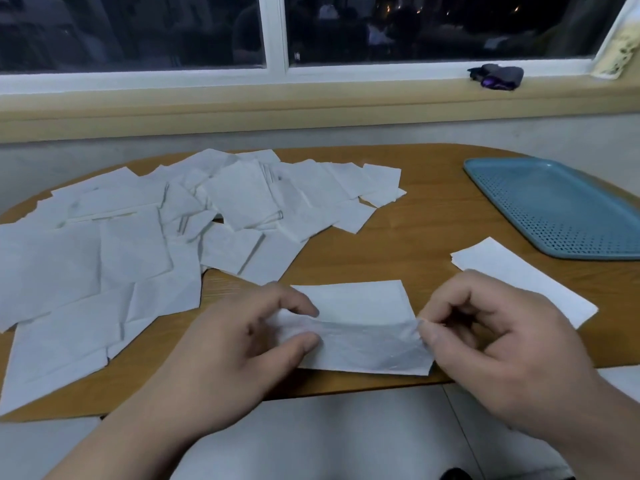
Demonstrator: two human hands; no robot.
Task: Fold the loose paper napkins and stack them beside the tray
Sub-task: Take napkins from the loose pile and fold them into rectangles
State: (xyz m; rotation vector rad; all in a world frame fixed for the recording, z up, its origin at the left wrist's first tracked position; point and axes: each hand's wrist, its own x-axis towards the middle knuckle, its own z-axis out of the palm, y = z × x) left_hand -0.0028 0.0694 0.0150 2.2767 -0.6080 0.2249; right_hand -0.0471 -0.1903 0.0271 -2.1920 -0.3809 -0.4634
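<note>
A white paper napkin (360,317) lies at the near edge of the wooden table (422,216), its near half lifted and partly folded over. My left hand (242,344) pinches its left end between thumb and forefinger. My right hand (498,344) pinches its right corner the same way. Several loose white napkins (166,230) lie spread in a pile over the left half of the table. A folded napkin (519,275) lies flat just in front of the blue perforated tray (561,206), which sits at the far right.
A dark bundled cloth (495,76) rests on the windowsill behind the table. The table's near edge curves just under my hands, with a pale floor below. A wall and window run along the back.
</note>
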